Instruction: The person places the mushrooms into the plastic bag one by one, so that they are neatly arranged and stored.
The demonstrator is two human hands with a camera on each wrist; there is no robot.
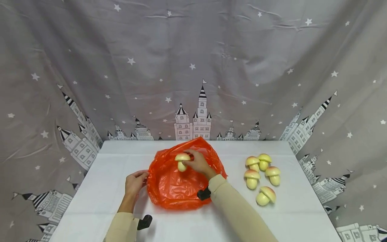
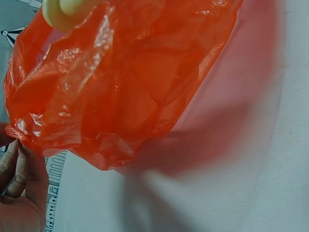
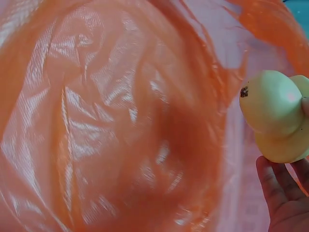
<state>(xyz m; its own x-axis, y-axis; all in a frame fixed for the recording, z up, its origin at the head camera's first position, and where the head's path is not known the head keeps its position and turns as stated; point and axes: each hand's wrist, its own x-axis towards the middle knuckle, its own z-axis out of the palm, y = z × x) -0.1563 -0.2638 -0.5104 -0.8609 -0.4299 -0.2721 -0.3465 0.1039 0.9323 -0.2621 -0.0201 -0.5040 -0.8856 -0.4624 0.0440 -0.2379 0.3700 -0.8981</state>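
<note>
A thin red plastic bag (image 1: 178,188) lies spread with its mouth up on the white table. The left hand (image 1: 135,183) pinches the bag's left rim between thumb and fingers, as the left wrist view also shows at the bag's edge (image 2: 72,121). Over the bag's opening, the right hand (image 1: 199,163) holds a yellow toy mushroom (image 1: 182,162) with its cap up. In the right wrist view the mushroom (image 3: 273,108) shows its stem with a small dark mark, fingertips against the cap.
Several more toy mushrooms, yellow with reddish caps, stand or lie in a group to the right of the bag; the nearest mushroom (image 1: 266,196) is tipped over. Behind the white table (image 1: 99,198) hangs a grey curtain (image 1: 193,47) printed with castles and stars.
</note>
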